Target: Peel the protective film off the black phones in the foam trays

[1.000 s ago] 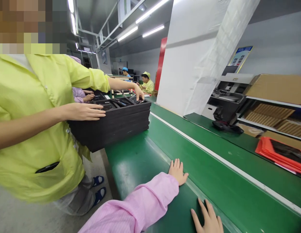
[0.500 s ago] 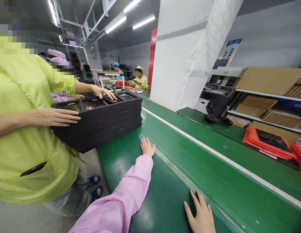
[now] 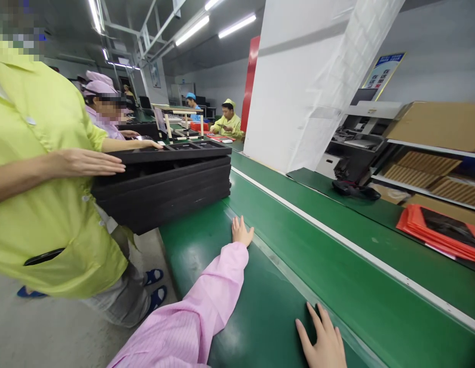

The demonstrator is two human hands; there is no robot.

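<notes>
My left hand (image 3: 242, 232), in a pink sleeve, lies on the green table (image 3: 260, 301) with its fingers spread and nothing in it. Lower right, my right hand (image 3: 324, 337) rests palm down on the same table, fingers apart and holding nothing. Beyond my left hand, a stack of black trays (image 3: 184, 191) stands at the table's left edge. A person in a yellow-green shirt (image 3: 38, 128) has both hands at the top tray (image 3: 199, 149), whose near left side is tilted up off the stack.
A green belt with a white rail (image 3: 337, 232) runs along the table's right. Red folders (image 3: 436, 232) lie beyond it, near shelves with cardboard (image 3: 432, 125). A white pillar (image 3: 291, 92) rises behind. Other people sit farther back.
The person in yellow-green has raised the near left side of the top tray off the stack. The view has shifted slightly; my hands stay on the table.
</notes>
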